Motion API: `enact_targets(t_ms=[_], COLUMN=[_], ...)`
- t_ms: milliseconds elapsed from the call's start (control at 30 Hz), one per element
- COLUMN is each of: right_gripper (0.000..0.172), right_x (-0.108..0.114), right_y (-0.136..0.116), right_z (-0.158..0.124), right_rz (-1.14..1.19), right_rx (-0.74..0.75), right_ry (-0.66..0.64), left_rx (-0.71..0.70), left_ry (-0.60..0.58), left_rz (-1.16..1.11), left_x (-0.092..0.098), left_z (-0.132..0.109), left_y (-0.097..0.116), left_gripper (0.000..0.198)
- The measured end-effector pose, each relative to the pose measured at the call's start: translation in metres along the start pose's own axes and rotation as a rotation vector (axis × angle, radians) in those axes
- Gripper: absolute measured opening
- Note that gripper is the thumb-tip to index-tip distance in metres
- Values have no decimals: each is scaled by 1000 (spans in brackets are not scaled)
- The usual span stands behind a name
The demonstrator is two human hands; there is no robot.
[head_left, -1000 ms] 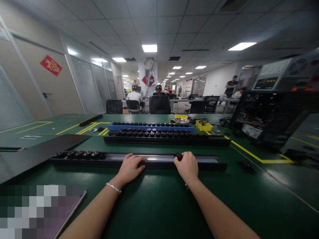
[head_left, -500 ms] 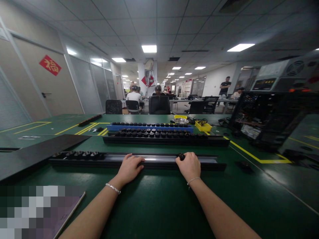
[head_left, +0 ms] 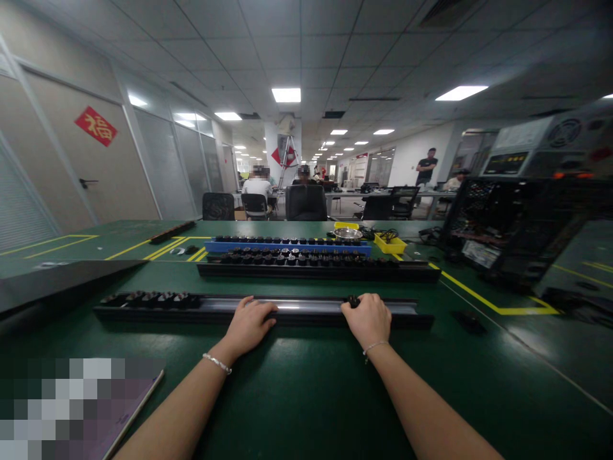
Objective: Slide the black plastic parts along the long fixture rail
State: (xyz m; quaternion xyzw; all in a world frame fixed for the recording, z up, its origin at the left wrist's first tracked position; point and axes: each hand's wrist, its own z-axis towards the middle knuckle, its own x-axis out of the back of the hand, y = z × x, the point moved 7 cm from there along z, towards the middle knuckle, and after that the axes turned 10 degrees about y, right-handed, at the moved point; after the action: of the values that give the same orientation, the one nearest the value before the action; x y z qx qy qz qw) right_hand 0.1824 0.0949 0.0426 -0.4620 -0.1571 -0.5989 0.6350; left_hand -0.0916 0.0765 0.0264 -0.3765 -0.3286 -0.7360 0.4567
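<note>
A long black channel rail (head_left: 306, 308) with a pale inner strip lies across the green table in front of me. My left hand (head_left: 249, 327) rests over its middle, fingers at the far side and thumb at the near side, gripping it. Toward the rail's right end, my right hand (head_left: 370, 318) pinches a small black part (head_left: 353, 300), whose lower side is hidden by my fingers. Several black parts with shiny tops (head_left: 165, 298) sit in a row in the rail's left end.
Behind lie another black rail (head_left: 316, 271) and a blue rail (head_left: 230, 246), both lined with black parts. A yellow bin (head_left: 390, 245), metal dish (head_left: 348, 234) and open computer case (head_left: 498, 223) stand beyond. A dark panel (head_left: 62, 282) is at left, a dark object (head_left: 469, 321) at right.
My right hand has shifted slightly right along the rail with the small black part. The dark panel at left has moved further left. My left hand has stayed in place.
</note>
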Motion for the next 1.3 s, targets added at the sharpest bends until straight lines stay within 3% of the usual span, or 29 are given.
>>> enact_targets(t_ms=[1300], right_gripper=[40], right_x=[6], right_y=[22], right_z=[12], right_rz=[-35], right_rx=[-79], right_ry=[-48], left_rx=[-23], left_ry=[44], left_rz=[10], left_x=[-4], left_z=[-1], left_y=[-4], left_gripper=[18])
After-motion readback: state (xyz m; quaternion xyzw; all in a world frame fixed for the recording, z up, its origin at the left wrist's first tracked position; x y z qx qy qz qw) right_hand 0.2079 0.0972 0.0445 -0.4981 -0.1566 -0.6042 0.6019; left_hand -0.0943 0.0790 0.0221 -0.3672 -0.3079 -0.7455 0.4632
